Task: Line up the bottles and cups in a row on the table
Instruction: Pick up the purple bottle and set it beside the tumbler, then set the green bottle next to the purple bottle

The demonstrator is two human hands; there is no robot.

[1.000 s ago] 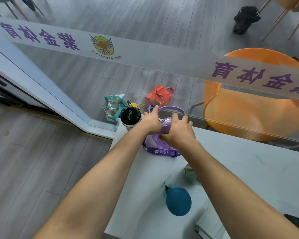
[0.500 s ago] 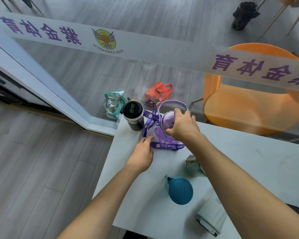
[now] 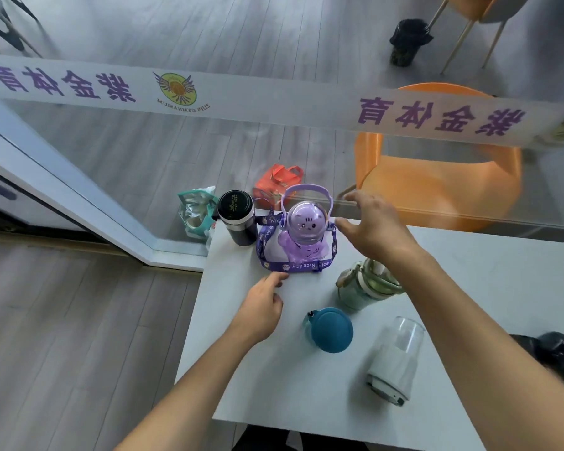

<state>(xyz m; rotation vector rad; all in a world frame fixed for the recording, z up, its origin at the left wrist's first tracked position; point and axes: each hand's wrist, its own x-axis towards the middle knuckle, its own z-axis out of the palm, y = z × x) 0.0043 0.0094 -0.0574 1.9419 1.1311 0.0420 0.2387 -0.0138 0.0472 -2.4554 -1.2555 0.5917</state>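
A black tumbler [image 3: 236,218] stands at the table's far left corner. Right beside it stands a purple cat-shaped bottle [image 3: 302,234] with a handle and a purple strap looped around its base. My right hand [image 3: 373,227] hovers open just right of that bottle, not touching it. My left hand [image 3: 262,302] rests on the white table [image 3: 261,385], one finger touching the strap in front of the bottle. Nearer to me stand a pale green bottle [image 3: 360,288], partly hidden by my right arm, a bottle with a teal lid [image 3: 331,330] and a clear-topped white cup [image 3: 396,361].
A glass wall with a printed band runs right behind the table. Beyond it are an orange chair [image 3: 437,183], a red bag [image 3: 277,182] and a green bag [image 3: 196,211] on the floor. A dark object [image 3: 557,351] lies at the table's right edge.
My right hand has let go of the purple bottle and drawn off to its right. My left hand has pulled back to the table in front of it.
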